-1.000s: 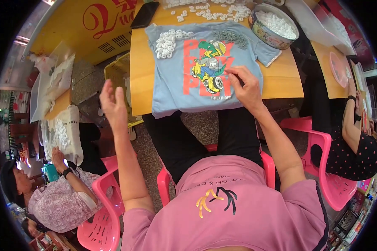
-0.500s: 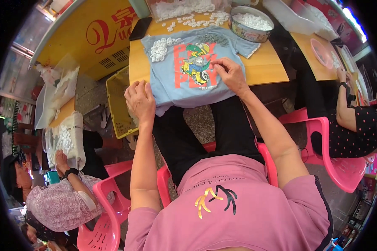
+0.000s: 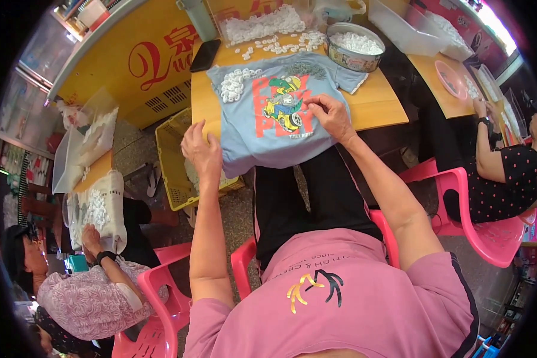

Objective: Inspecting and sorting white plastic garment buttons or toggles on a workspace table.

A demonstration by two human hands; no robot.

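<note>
A light blue T-shirt [image 3: 238, 128] with a red and yellow cartoon print lies spread over the table and hangs off its near edge. On its upper left sits a pile of small white ring-like plastic pieces [image 3: 234, 86]. Small dark grey-green pieces [image 3: 307, 70] are heaped at its top. My right hand [image 3: 334, 118] is over the print with thumb and forefinger pinched; whatever is between them is too small to make out. By the shirt's left edge, my left hand [image 3: 203, 154] has its fingers apart, above a yellow plastic basket [image 3: 176, 194], with nothing visible in it.
Loose white pieces [image 3: 271, 46] lie beyond the shirt, before a clear bin [image 3: 221, 27]. A round tin [image 3: 355, 61] of white pieces stands back right, a black phone [image 3: 206, 55] back left. People at both sides handle white pieces, seated on pink chairs [image 3: 471, 221].
My left hand has moved off the table's left edge, slightly lower, and its fingers have spread. My right hand keeps its pinch over the print. The whole view has shifted slightly.
</note>
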